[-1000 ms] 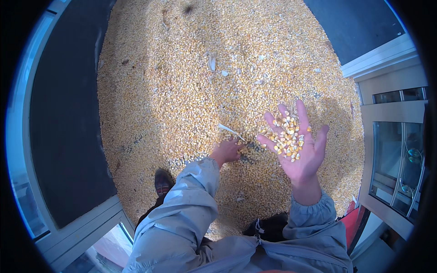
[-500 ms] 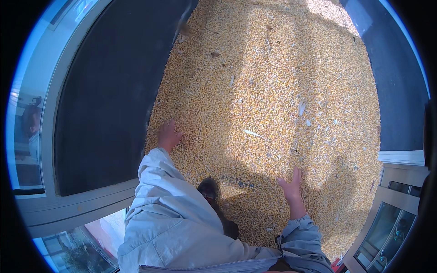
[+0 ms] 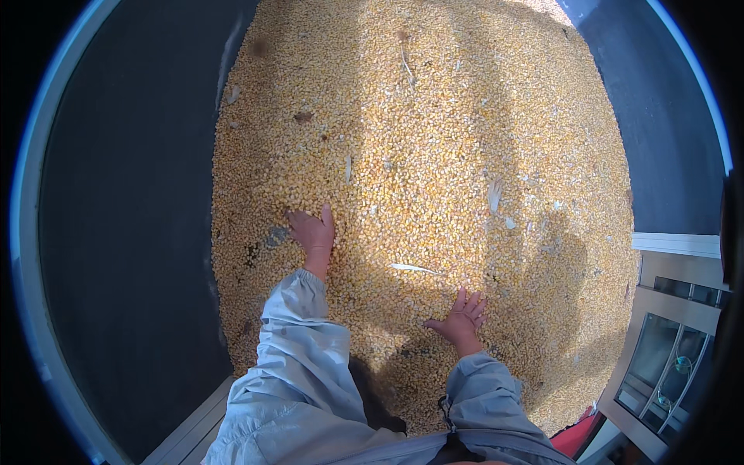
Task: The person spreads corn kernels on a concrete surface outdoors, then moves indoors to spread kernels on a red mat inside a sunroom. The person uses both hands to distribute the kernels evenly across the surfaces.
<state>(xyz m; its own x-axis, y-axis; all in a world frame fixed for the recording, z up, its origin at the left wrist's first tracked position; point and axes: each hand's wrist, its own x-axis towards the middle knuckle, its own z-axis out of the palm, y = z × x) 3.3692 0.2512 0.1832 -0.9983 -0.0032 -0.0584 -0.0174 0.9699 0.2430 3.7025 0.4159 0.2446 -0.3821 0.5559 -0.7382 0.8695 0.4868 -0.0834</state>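
A deep spread of loose corn kernels (image 3: pixel 434 139) covers the floor in front of me. My left hand (image 3: pixel 312 232) rests on the kernels at the left, thumb apart and some fingertips sunk among them. Beside its fingers a grey patch (image 3: pixel 275 235) shows through the corn. Nearer to me and to the right, my right hand (image 3: pixel 462 318) lies over the kernels with its fingers spread and nothing held. A pale husk strip (image 3: pixel 413 268) lies on the corn between the two hands.
A dark panel (image 3: pixel 124 201) borders the corn on the left, and another dark panel (image 3: pixel 659 124) on the right. A framed glass door (image 3: pixel 659 372) stands at the lower right. Husk bits, including a white one (image 3: pixel 494 196), and a brown leaf scrap (image 3: pixel 302 117) lie on the corn.
My left hand has moved rightward, away from the left panel, across the kernels. My right hand has shifted left and its fingers have spread. The view has turned left.
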